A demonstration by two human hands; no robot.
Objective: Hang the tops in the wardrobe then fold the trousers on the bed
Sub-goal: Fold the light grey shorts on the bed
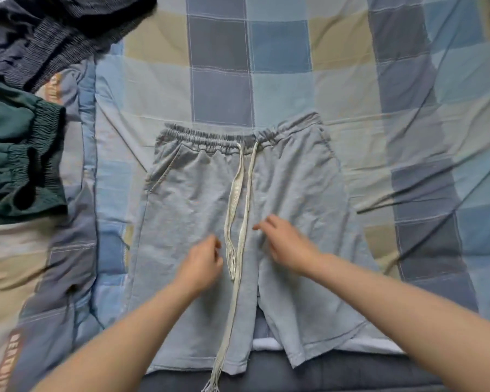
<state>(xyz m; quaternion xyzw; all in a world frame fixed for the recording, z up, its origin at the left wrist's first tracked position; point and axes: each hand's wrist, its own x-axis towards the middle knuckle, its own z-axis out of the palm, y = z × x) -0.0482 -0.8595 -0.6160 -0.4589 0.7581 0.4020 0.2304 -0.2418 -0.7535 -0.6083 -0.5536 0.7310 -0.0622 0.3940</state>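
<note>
Here, at the far left of the frame, a green garment (20,154) lies below a dark one (54,29), both cut off by the edge. The grey shorts (198,193) lie flat at centre on the checked bedspread (408,108), long axis running top to bottom, waistband uppermost. The left hand (203,264), fingers loosely curled, sits just left of the drawstring (239,199); whether it pinches cloth is blurred. The right hand (287,244) rests relaxed beside it.

Orange lettering runs along the bedcover's left strip (10,360), too blurred to read.
</note>
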